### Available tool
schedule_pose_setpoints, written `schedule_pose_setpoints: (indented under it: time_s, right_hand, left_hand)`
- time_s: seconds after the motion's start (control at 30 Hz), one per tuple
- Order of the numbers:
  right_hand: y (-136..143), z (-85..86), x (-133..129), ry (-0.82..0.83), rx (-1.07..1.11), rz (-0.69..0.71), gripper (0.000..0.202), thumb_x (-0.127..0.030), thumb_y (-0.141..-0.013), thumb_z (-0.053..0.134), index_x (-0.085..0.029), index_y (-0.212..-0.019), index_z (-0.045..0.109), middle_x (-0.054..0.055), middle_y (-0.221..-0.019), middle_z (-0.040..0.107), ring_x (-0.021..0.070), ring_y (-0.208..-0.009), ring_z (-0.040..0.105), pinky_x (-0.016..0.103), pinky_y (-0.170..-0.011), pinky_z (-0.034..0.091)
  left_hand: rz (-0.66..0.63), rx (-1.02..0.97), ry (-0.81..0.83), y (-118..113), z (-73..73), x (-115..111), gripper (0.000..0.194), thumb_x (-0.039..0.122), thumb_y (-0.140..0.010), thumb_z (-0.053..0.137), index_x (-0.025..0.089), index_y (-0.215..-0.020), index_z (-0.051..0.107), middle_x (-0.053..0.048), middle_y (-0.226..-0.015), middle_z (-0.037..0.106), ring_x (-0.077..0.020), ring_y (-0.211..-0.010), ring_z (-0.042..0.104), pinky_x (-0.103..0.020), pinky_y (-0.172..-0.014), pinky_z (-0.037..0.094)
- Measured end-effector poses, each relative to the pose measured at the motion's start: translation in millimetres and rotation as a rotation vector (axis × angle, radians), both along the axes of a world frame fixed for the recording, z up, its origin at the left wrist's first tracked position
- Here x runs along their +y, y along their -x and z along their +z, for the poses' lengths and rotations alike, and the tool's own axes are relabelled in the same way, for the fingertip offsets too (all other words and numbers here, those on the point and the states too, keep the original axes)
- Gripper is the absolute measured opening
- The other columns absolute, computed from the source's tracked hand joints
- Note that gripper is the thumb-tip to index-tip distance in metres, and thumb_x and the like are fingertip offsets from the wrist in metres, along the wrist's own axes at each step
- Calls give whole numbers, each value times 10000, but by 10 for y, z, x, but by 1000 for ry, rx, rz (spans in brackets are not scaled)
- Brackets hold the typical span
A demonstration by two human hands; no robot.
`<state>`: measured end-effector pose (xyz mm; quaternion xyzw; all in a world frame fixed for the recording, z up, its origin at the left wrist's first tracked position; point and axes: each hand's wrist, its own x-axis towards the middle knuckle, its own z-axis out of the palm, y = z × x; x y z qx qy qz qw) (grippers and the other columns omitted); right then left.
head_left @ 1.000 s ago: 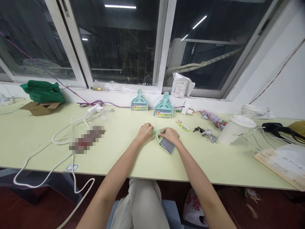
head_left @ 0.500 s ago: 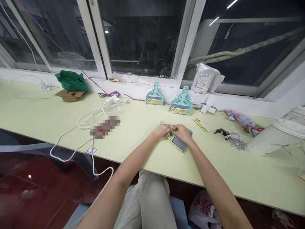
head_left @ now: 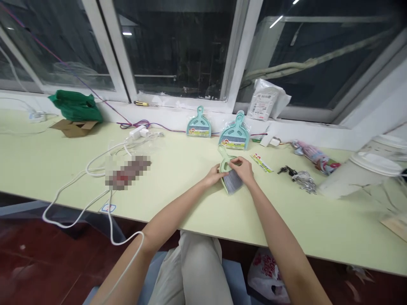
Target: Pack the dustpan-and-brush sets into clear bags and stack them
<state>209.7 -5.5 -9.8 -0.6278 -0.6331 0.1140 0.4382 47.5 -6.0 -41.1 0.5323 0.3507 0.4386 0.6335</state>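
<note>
A light green dustpan (head_left: 223,151) with a small grey-bristled brush (head_left: 232,183) nested in it is between my hands over the table, handle pointing away from me. My left hand (head_left: 213,176) grips its left side, thumb across the front. On the other side, my right hand (head_left: 244,170) has its fingertips pinched together at the upper part of the set, by the base of the handle. What lies under those fingertips is hidden. To the right of it lies a printed card strip (head_left: 262,163) in green, yellow and white.
Bagged dustpan sets (head_left: 199,123) and a stack of more (head_left: 234,134) lean against the window wall. Keys and a chain (head_left: 303,181), a folded umbrella-like bundle (head_left: 318,159) and a white-lidded tub (head_left: 356,176) are right. White cables (head_left: 92,171) and a green bag (head_left: 76,106) are left.
The dustpan set has turned so its handle points more away from me and shows more fully. My left hand has shifted down to its side. The camera view has shifted slightly right.
</note>
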Motion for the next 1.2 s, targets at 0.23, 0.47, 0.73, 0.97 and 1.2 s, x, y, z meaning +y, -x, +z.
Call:
schedule_pose_setpoints:
  time_s: [0.23, 0.47, 0.73, 0.97, 1.2]
  right_hand:
    - [-850, -271, 102, 198, -270, -402, 524, -359, -892, 407, -113, -1354, 442, 203, -1510, 318, 337, -1408, 225, 636, -1082, 183]
    - [-550, -237, 2, 123, -528, -20, 394, -104, -867, 348, -238, -1048, 671, 41, -1424, 477, 241, -1393, 293, 666, -1111, -28]
    - [55, -236, -76, 304, -506, 97, 384, -336, -952, 410, -264, -1301, 554, 118, -1475, 423, 297, -1387, 326, 655, -1084, 164]
    - [-16, -187, -131, 372, -519, 212, 465, -408, -955, 389, -341, -1415, 404, 57, -1537, 326, 295, -1437, 233, 698, -1082, 44]
    - [-106, -79, -95, 237, -192, -112, 378, -387, -924, 432, -247, -1207, 640, 74, -1205, 676, 241, -1122, 613, 472, -1105, 282]
  left_hand:
    - [293, 27, 171, 256, 126, 159, 446, 192, -715, 716, 263, -1083, 474, -24, -950, 651, -182, -821, 632, -336, -771, 505]
    - [511, -141, 230, 597, 202, 378, 304, 205, -766, 664, 270, -995, 475, 0, -896, 607, -146, -731, 602, -298, -712, 496]
    - [619, -246, 246, 916, 225, 492, 343, 219, -782, 651, 282, -1010, 403, 14, -947, 584, -137, -776, 604, -295, -726, 505]
    - [565, -275, 273, 837, 265, 419, 348, 210, -771, 667, 261, -1018, 428, -8, -959, 612, -156, -822, 625, -319, -753, 527]
    - [509, -275, 256, 715, 261, 356, 330, 126, -757, 656, 236, -1024, 495, -26, -967, 635, -146, -824, 636, -281, -728, 536]
